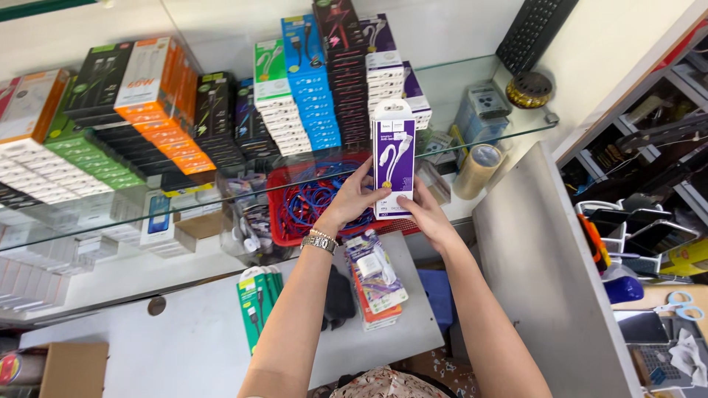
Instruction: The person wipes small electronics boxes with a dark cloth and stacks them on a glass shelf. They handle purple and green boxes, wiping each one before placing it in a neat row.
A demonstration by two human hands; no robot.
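Purple-and-white cardboard cable box (393, 158), held upright above the glass shelf (472, 110), looks light, stiff and easy to crush, so the left hand (352, 200) and right hand (430, 216) close their fingers on its 2 lower edges.

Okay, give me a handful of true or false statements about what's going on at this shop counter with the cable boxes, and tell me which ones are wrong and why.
1. Both hands hold one tall purple and white cable box. True: the left hand is on its left edge, the right hand on its lower right.
2. The left wrist is bare. False: it wears a metal wristwatch.
3. A red basket of blue and red cables sits behind the hands. True.
4. The roll of tape lies to the left of the basket. False: it stands to the right, by the glass shelf.
5. The green cable packs lie on the lower grey surface. True.
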